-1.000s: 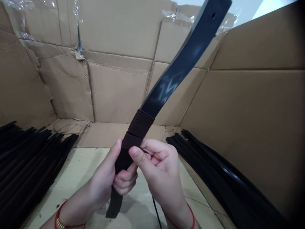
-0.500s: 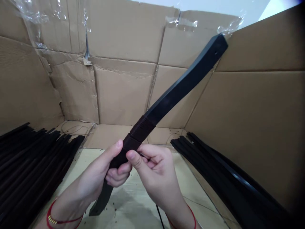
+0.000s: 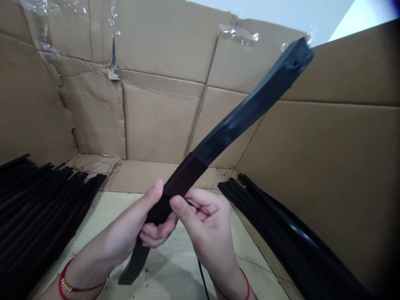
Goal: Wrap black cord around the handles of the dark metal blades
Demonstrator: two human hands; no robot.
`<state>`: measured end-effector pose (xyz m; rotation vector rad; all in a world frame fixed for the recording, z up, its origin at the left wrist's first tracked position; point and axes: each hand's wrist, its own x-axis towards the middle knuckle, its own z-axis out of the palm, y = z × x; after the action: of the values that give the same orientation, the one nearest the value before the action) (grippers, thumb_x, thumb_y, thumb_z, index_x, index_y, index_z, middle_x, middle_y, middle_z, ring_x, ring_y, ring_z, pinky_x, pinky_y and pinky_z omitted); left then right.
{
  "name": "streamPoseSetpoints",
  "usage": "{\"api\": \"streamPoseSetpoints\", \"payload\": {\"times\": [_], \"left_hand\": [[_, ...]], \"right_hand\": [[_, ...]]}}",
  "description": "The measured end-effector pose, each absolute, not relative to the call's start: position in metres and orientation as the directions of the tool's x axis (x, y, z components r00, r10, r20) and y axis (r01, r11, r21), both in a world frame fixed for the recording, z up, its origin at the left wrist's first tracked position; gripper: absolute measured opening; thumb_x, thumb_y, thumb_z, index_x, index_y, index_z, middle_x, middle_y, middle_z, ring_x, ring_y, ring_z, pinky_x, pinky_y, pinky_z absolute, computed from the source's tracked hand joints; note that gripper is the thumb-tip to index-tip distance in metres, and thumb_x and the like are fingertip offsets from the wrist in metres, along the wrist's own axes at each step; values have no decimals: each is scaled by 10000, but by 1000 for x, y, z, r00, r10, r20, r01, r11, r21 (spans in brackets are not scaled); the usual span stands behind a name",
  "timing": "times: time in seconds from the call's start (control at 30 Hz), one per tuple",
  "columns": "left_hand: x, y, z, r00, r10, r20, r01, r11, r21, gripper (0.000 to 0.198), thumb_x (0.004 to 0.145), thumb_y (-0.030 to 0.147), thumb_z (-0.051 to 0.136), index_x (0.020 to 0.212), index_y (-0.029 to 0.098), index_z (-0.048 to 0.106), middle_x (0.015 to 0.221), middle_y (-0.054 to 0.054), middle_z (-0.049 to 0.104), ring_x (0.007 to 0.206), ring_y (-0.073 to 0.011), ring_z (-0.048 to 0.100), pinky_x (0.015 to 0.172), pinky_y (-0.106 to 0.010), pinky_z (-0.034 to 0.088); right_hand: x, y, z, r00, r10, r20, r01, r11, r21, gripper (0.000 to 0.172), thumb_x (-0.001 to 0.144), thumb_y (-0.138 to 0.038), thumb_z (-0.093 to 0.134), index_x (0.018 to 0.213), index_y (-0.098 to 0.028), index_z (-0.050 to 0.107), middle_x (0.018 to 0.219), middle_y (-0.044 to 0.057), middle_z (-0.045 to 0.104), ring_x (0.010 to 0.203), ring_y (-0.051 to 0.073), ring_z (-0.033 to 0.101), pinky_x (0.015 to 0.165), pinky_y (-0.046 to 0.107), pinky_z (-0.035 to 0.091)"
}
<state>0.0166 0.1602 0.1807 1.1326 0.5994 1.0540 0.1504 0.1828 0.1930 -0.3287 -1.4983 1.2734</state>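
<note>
1. A flat black bar point(image 3: 246, 112) is held in the air above the surface, tilted up to the right. It has a slight curve and a small hole point(image 3: 294, 64) near its upper end.
2. A brown cord wrapping point(image 3: 186, 175) circles the bar just above the hands.
3. The left hand point(image 3: 125, 229) grips the bar below the wrapping, its fingers point(image 3: 153, 235) curled around it and its thumb pressed along it. The lower end of the bar sticks out beneath.
4. The right hand point(image 3: 206, 227) sits just beside it, its thumb and fingers point(image 3: 203, 204) pressed together, pinching a thin black cord point(image 3: 201, 275) that hangs down.
5. Two piles of black bars lie on either side: left point(image 3: 40, 208), right point(image 3: 290, 225).
6. A pale surface point(image 3: 175, 266) lies below the hands, backed by taped cardboard walls point(image 3: 156, 116).
</note>
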Motion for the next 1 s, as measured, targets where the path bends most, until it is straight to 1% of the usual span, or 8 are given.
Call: {"api": "streamPoseSetpoints", "payload": {"times": [0.2,0.4,0.53,0.63,0.7,0.77,0.9,1.0], "left_hand": [[16,163,182,488,868,95,-425,142,894,565,799,636,523,518,161,402,434,88,149,376,-27,111,389,-192,66],[26,167,172,559,820,123,-478,197,856,640,835,701,403,473,176,355,403,86,127,338,-30,91,352,-194,63],[24,169,175,379,922,85,-337,52,940,605,870,698,396,623,153,482,440,76,247,390,-49,208,405,-185,199],[21,168,182,129,969,212,-122,-197,973,500,889,608,485,670,159,487,517,18,474,491,-80,433,503,-186,363],[17,165,185,37,963,267,-81,-263,961,457,887,557,535,665,160,489,517,12,514,492,-82,472,497,-173,386],[13,162,186,111,982,154,-202,-130,971,454,893,573,503,698,164,529,434,41,448,364,-66,369,378,-160,316],[13,163,179,559,828,-38,-381,297,875,529,886,629,427,702,154,569,349,73,307,267,-57,207,286,-170,232],[24,168,175,408,912,49,-328,96,940,530,909,631,392,763,148,557,488,15,470,386,-82,410,408,-184,374]], "right_hand": [[150,187,194,-384,713,587,-387,453,-803,163,826,-245,695,695,-148,707,520,34,676,427,121,627,427,166,494],[153,179,197,-278,769,576,-322,490,-810,282,834,-295,675,587,-164,635,458,27,634,348,113,549,324,175,396],[149,187,196,-244,804,542,-271,480,-835,352,830,-347,674,543,-160,591,437,12,577,365,105,518,339,189,385],[144,197,194,-191,818,542,-314,472,-824,351,832,-354,674,552,-172,564,437,-14,526,355,88,462,332,193,355],[144,201,193,-231,813,534,-373,433,-820,314,835,-366,681,600,-172,601,430,-37,477,342,66,398,338,185,333],[147,202,192,-356,779,517,-437,350,-829,236,819,-403,702,766,-173,698,436,-62,429,338,42,302,336,174,271],[154,198,192,-557,683,473,-473,207,-857,395,803,-459,707,1075,-173,715,492,-44,508,345,27,239,330,170,200],[153,197,193,-367,792,489,-441,314,-841,287,776,-399,742,925,-153,735,507,-11,568,370,71,436,354,186,350]]}}
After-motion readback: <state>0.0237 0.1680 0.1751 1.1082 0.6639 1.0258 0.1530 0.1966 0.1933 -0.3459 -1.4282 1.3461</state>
